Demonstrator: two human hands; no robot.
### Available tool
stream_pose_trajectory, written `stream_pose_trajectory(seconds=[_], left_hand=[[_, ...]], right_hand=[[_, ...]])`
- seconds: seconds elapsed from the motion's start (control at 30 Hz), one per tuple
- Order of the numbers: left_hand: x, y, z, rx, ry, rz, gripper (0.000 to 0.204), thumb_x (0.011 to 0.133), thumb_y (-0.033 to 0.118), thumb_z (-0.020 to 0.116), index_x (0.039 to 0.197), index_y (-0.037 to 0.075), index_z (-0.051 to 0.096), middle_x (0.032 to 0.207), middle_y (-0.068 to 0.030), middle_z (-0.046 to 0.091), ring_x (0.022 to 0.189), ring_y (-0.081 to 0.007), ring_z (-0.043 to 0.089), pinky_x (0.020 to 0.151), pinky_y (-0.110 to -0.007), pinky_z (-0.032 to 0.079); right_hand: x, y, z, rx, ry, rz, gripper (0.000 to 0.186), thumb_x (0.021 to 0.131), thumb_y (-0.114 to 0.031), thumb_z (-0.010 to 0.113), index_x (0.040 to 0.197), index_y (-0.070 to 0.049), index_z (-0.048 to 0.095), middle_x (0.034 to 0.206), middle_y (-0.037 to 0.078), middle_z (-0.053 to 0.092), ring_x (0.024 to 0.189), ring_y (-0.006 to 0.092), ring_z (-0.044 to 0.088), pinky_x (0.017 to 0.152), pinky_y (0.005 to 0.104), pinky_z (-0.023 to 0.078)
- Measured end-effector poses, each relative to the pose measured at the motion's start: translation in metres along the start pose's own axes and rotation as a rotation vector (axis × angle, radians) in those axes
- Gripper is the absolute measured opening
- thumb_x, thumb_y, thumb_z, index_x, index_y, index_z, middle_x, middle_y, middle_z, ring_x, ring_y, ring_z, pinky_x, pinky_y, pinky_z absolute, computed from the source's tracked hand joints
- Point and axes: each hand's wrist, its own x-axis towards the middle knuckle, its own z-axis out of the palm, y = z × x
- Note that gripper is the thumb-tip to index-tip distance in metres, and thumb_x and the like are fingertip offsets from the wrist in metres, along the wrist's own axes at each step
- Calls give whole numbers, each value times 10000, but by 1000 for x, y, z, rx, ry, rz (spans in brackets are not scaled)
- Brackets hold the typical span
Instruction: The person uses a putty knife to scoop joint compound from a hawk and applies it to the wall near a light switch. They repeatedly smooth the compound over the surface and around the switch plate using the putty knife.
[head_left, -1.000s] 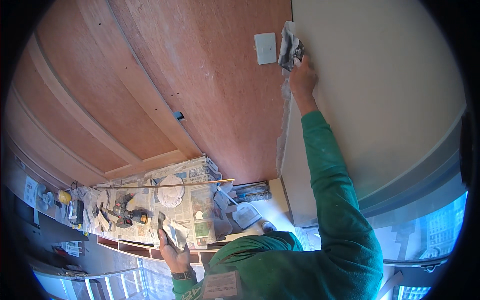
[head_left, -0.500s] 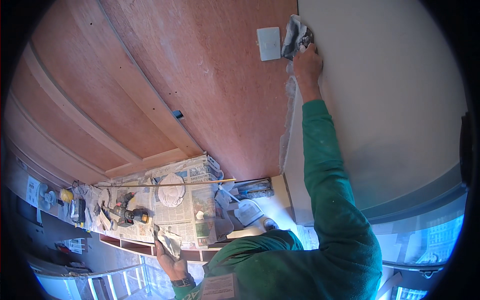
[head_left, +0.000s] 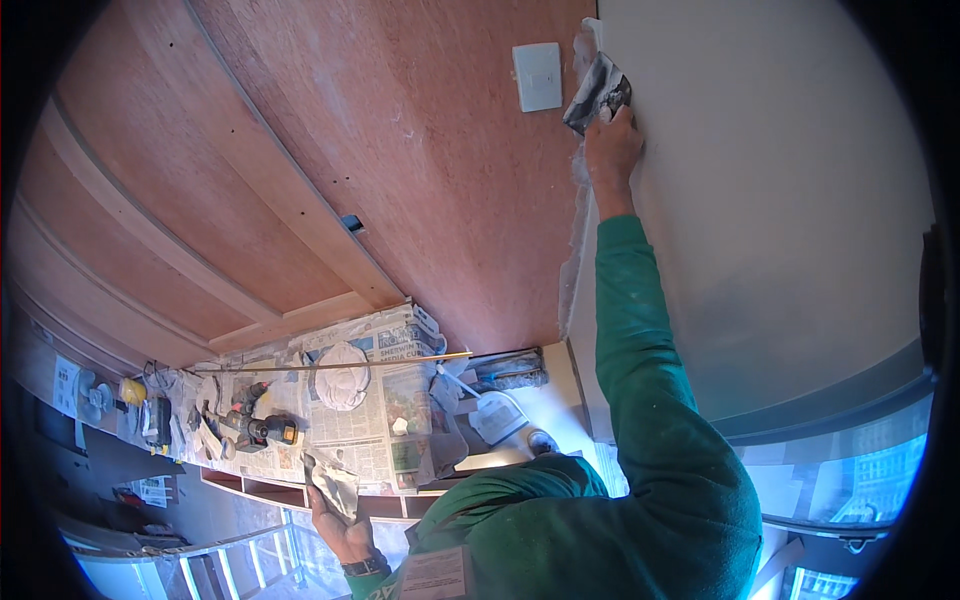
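My right hand (head_left: 613,148) is raised with fingers closed around a putty knife (head_left: 592,97). Its wide, smeared blade lies against the corner where the reddish plywood panel (head_left: 470,180) meets the grey wall (head_left: 760,200). A ragged strip of whitish filler (head_left: 574,240) runs down that corner, and more shows just above the blade. To the left of the blade sits a white switch plate (head_left: 539,77). Low down, my left hand (head_left: 342,532) grips a flat metal putty blade (head_left: 334,484) with pale filler on it; its handle is mostly hidden.
A newspaper-covered worktop (head_left: 390,395) holds a cordless drill (head_left: 268,430), a crumpled whitish bundle (head_left: 342,377) and other tools. A long thin strip (head_left: 410,358) lies across it. Beside it stands a white dustpan-like tool (head_left: 497,418). Windows (head_left: 880,480) are at lower right.
My right hand has drawn the putty knife a little down the corner, and fresh-looking filler now shows above the blade. My left hand has barely moved.
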Motion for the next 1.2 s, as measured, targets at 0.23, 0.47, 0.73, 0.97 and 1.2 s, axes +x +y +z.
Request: stream_pose_trajectory(seconds=[0.23, 0.47, 0.73, 0.97, 1.2], left_hand=[[9, 3, -7, -27, 20, -23, 366, 1014, 283, 548, 1304, 61, 574, 1251, -71, 649, 1094, -219, 642, 921, -374, 528], [5, 1, 3, 45, 23, 15, 301, 982, 276, 615, 1195, 66, 652, 1116, -50, 717, 915, -156, 711, 719, -259, 598], [15, 6, -6, 22, 36, 25, 424, 1034, 281, 498, 1393, 55, 505, 1348, -98, 594, 1204, -261, 590, 1034, -415, 483], [15, 8, -15, -4, 25, 34, 397, 1045, 254, 477, 1386, 53, 510, 1346, -96, 595, 1200, -243, 595, 1024, -393, 498], [-4, 3, 9, 35, 72, 91, 287, 1001, 242, 583, 1216, 64, 649, 1117, -41, 722, 910, -143, 712, 699, -247, 588]], right_hand=[[-26, 23, 21, 114, 82, 65, 278, 872, -169, 623, 1010, 53, 530, 917, 302, 664, 881, 467, 662, 807, 531, 522], [-53, 38, 33, 170, 87, 135, 244, 869, -144, 618, 985, 57, 546, 930, 302, 663, 885, 482, 650, 805, 534, 517], [-85, 65, 54, 279, 69, 232, 215, 879, -108, 597, 992, 66, 539, 903, 302, 666, 874, 470, 667, 785, 521, 537], [-109, 56, 46, 310, 18, 364, 182, 907, -118, 572, 969, 45, 522, 804, 284, 669, 653, 425, 683, 656, 482, 579], [-135, 103, 83, 239, 37, 352, 185, 897, -93, 581, 991, 48, 508, 853, 293, 671, 761, 449, 685, 645, 495, 582]])
